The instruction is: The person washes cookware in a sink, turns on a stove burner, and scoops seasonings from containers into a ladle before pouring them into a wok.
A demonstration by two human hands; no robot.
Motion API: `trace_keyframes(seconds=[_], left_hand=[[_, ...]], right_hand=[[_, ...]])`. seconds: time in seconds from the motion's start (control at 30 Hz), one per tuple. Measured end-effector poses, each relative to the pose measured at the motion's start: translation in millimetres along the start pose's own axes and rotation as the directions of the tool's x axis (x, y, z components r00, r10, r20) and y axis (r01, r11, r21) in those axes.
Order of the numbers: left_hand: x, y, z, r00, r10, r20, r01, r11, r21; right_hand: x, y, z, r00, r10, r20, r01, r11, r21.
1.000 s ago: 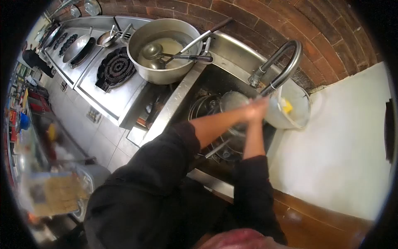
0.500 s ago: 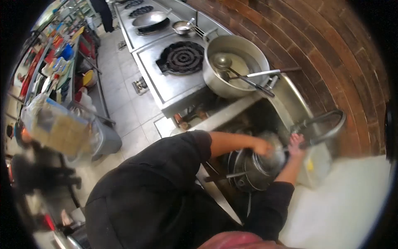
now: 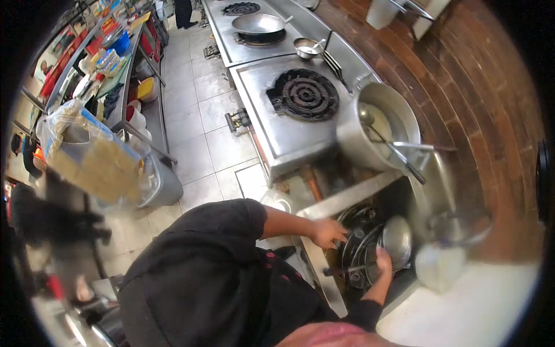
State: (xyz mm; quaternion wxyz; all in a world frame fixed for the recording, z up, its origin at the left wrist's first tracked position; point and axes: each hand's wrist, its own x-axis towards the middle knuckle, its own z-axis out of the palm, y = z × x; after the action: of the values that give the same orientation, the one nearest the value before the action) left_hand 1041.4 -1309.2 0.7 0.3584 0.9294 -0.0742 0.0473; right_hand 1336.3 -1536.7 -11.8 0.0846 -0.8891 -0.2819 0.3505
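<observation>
My left hand point(image 3: 329, 233) reaches over the near side of the sink, its fingers stretched apart at the edge of a stack of dark pans point(image 3: 354, 246). With my right hand point(image 3: 383, 261) I grip the rim of a round silver metal bowl point(image 3: 399, 236), which sits tilted on the far side of the stack. A pan handle point(image 3: 345, 270) sticks out toward me over the sink's edge. How the lower pans lie in the sink point(image 3: 378, 185) is partly hidden.
Beyond the sink stands a large pot point(image 3: 354, 141) with ladles in it. A stove point(image 3: 263, 95) carries a wok point(image 3: 258, 24) and a small bowl point(image 3: 308, 49). A blurred whitish container point(image 3: 440, 266) stands at right. Across the aisle are a grey bin point(image 3: 165, 185) and loaded shelves.
My left hand has drawn back from the silver bowl to the pans' near edge. My right hand has come down from beside the sink's far edge onto the bowl. The view has shifted.
</observation>
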Motion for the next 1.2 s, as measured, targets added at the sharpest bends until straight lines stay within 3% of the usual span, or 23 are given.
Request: trace_keyframes(seconds=[0.03, 0.07, 0.13, 0.23, 0.27, 0.33, 0.37, 0.43, 0.47, 0.5, 0.53, 0.6, 0.67, 0.7, 0.73, 0.77, 0.8, 0.87, 0.93, 0.97, 1.0, 1.1, 1.2], left_hand=[[-18.3, -4.7, -13.3, 0.984, 0.098, -0.148, -0.117, 0.985, -0.127], [-40.0, -5.3, -28.4, 0.976, 0.085, -0.203, -0.126, 0.972, -0.197], [-93.5, -9.9, -58.0, 0.934, 0.066, -0.35, -0.189, 0.925, -0.329], [-204.6, -35.6, -118.8, 0.914, 0.029, -0.405, -0.178, 0.925, -0.335], [-249.0, -56.5, -121.7, 0.916, -0.084, -0.392, -0.077, 0.923, -0.377], [-351.6, -101.6, -133.6, 0.886, -0.352, -0.301, 0.225, 0.895, -0.384], [-405.1, -116.2, -145.0, 0.849, -0.444, -0.287, 0.355, 0.881, -0.312], [-518.3, -122.4, -176.6, 0.677, -0.725, -0.13, 0.674, 0.681, -0.288], [-569.1, -126.8, -184.7, 0.59, -0.795, -0.139, 0.736, 0.601, -0.311], [-617.7, -128.9, -189.4, 0.484, -0.856, -0.183, 0.787, 0.517, -0.336], [-657.4, -119.0, -201.9, 0.341, -0.919, -0.197, 0.829, 0.393, -0.398], [-726.4, -100.0, -219.7, 0.08, -0.962, -0.259, 0.849, 0.202, -0.489], [-778.1, -89.8, -215.3, -0.144, -0.937, -0.319, 0.864, 0.038, -0.501], [-797.7, -89.2, -207.1, -0.247, -0.912, -0.326, 0.874, -0.065, -0.481], [-816.5, -95.4, -190.4, -0.285, -0.947, -0.145, 0.931, -0.237, -0.278], [-829.2, -99.2, -176.7, -0.354, -0.935, 0.028, 0.934, -0.355, -0.033], [-826.5, -95.3, -176.5, -0.308, -0.949, 0.06, 0.951, -0.31, -0.018], [-808.4, -98.4, -184.4, -0.257, -0.964, 0.068, 0.955, -0.264, -0.134], [-793.1, -119.4, -198.8, -0.237, -0.97, 0.052, 0.927, -0.241, -0.286], [-785.2, -134.5, -209.4, -0.222, -0.973, 0.059, 0.922, -0.229, -0.312], [-776.8, -151.7, -226.0, -0.22, -0.973, 0.063, 0.905, -0.228, -0.358], [-766.3, -223.0, -272.5, -0.213, -0.97, 0.113, 0.898, -0.24, -0.368], [-777.9, -276.4, -327.6, -0.162, -0.979, 0.12, 0.882, -0.198, -0.427]], right_hand=[[-47.8, -43.5, 8.4, 0.992, 0.087, -0.094, -0.067, 0.978, 0.2], [-59.0, -47.6, 15.6, 0.975, 0.177, -0.132, -0.156, 0.975, 0.156], [-108.7, -100.9, 19.6, 0.935, 0.142, -0.326, -0.156, 0.988, -0.018], [-160.0, -184.0, 29.5, 0.922, 0.073, -0.381, -0.063, 0.997, 0.039], [-175.9, -219.8, 35.3, 0.923, 0.071, -0.378, -0.074, 0.997, 0.007], [-190.2, -314.3, 56.1, 0.945, -0.188, -0.268, 0.209, 0.976, 0.053], [-191.6, -363.8, 74.1, 0.972, -0.171, -0.159, 0.215, 0.923, 0.319], [-179.1, -464.1, 117.8, 0.956, -0.291, 0.04, 0.248, 0.874, 0.419], [-173.2, -515.5, 142.3, 0.93, -0.331, 0.158, 0.238, 0.873, 0.426], [-154.6, -549.6, 170.9, 0.877, -0.409, 0.251, 0.306, 0.879, 0.365], [-136.6, -582.6, 196.4, 0.812, -0.501, 0.299, 0.481, 0.865, 0.143], [-146.7, -669.2, 233.9, 0.646, -0.695, 0.317, 0.715, 0.696, 0.07], [-119.7, -724.2, 282.0, 0.516, -0.754, 0.407, 0.77, 0.616, 0.166], [-117.8, -755.3, 301.5, 0.506, -0.689, 0.52, 0.539, 0.722, 0.432], [-107.9, -784.7, 327.3, 0.433, -0.668, 0.605, 0.369, 0.744, 0.557], [-91.2, -803.6, 357.1, 0.331, -0.783, 0.527, 0.79, 0.535, 0.298], [-87.9, -825.5, 370.9, 0.265, -0.796, 0.543, 0.953, 0.301, -0.025], [-45.2, -885.1, 395.7, 0.248, -0.894, 0.374, 0.967, 0.25, -0.044], [-2.0, -962.4, 389.6, 0.412, -0.876, 0.252, 0.891, 0.446, 0.091], [41.0, -1002.3, 389.7, 0.281, -0.948, 0.149, 0.958, 0.286, 0.007], [62.2, -1050.3, 377.7, 0.417, -0.903, 0.103, 0.908, 0.42, 0.003], [167.5, -1193.8, 362.8, 0.478, -0.867, -0.144, 0.878, 0.467, 0.102], [268.6, -1308.2, 358.7, 0.538, -0.805, -0.252, 0.83, 0.558, -0.01]])
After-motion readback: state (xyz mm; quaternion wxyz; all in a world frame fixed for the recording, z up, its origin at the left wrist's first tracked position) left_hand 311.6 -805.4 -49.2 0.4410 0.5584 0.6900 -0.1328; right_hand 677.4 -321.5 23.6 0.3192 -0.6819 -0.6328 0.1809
